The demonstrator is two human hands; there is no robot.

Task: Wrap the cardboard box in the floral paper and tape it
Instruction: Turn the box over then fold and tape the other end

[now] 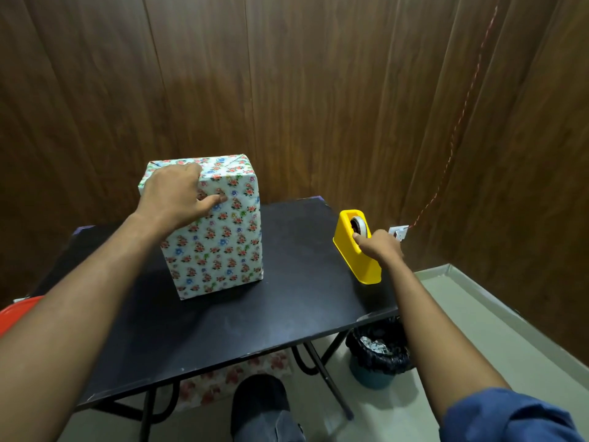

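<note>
Already wrapped, standing upright on the black table point(287, 298): floral-papered box point(220, 244), stiff yet slick, pinned under left hand point(178, 199) gripping its top edge; off right, right hand point(379, 250) pinching at yellow tape dispenser point(353, 250); best held across top seam

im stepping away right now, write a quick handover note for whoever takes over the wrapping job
Left hand: grips the top near edge of the wrapped box, steadying it and pressing the paper with the thumb.
Right hand: at the yellow tape dispenser, fingers at the tape roll; whether a strip is already pulled cannot be seen.
Box stands upright on the black table, dispenser at the table's right edge.
Done: floral paper covers all visible faces.
Left: pull tape, seal the top fold under the left hand, check hidden sides.
</note>
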